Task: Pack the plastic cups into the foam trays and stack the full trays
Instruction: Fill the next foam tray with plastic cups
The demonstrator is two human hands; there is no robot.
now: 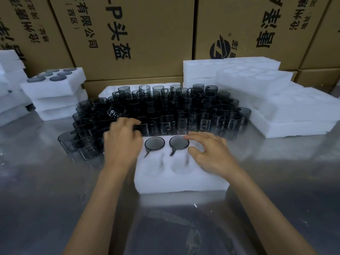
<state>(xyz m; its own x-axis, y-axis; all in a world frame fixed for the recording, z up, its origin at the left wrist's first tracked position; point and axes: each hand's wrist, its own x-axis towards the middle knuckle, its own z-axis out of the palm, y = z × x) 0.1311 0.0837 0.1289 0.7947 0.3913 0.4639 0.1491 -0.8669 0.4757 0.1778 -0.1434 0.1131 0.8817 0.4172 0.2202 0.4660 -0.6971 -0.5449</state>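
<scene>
White foam tray (181, 178) at centre, two cups seated in it, our hands over its far half.

We see two smoky cups (154, 143) upside down in the tray's far pockets at 12 o'clock, side by side, while the near pockets at 6 o'clock show bare foam. Our left hand (122, 144) hovers at 10 o'clock, fingers curled over the loose cups (165, 109) massed beyond the tray; whether it grips one we cannot tell. Our right hand (211, 152) sits at 2 o'clock, fingers spread and relaxed, fingertips touching the rim of the right-hand seated cup. Filled trays (53, 89) are stacked at far 10 o'clock, more foam (257, 85) is piled at far 2 o'clock, and boxes (128, 34) stand behind the metal table (46, 181).
</scene>
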